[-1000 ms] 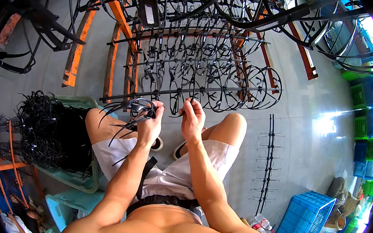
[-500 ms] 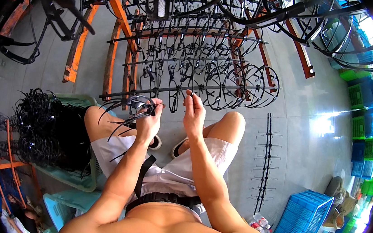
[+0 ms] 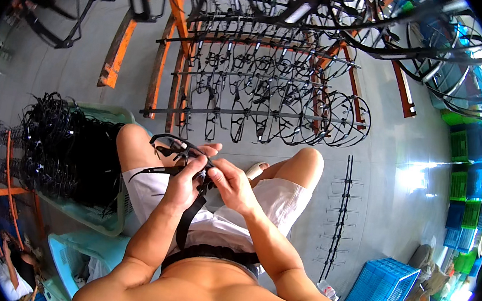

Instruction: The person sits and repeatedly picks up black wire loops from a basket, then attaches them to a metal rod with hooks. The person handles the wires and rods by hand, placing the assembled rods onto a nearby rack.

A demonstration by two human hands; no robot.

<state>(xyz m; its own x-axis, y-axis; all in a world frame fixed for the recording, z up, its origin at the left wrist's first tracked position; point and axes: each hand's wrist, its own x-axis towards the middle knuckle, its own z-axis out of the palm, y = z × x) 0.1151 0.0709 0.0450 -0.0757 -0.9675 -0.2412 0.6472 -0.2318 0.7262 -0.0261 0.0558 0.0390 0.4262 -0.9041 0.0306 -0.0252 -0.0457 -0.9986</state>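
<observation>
My left hand [image 3: 183,182] is closed around a small bunch of curved black plastic frames [image 3: 159,171], shaped like spectacle frames, with their ends poking out to the left. Beside it, my right hand [image 3: 231,186] has its fingers bent and pressed together at the bunch's right side. What the right fingertips pinch is hidden between the two hands. Both hands are above my lap, near the strap [image 3: 191,219]. Ahead of them, rows of similar black frames hang from a dark horizontal bar [image 3: 198,111] on an orange metal rack [image 3: 162,66].
At left stands a pale green crate [image 3: 78,222] heaped with black frames [image 3: 47,148]. A turquoise container [image 3: 59,255] is behind it. To the right, a dark spiked bar [image 3: 338,219] lies on the floor by a blue crate [image 3: 382,289]. Stacked crates [image 3: 456,173] line the far right.
My right hand has left the hanging bar and come back to my left hand. Both hands are lower and together at the bunch. The view has shifted slightly.
</observation>
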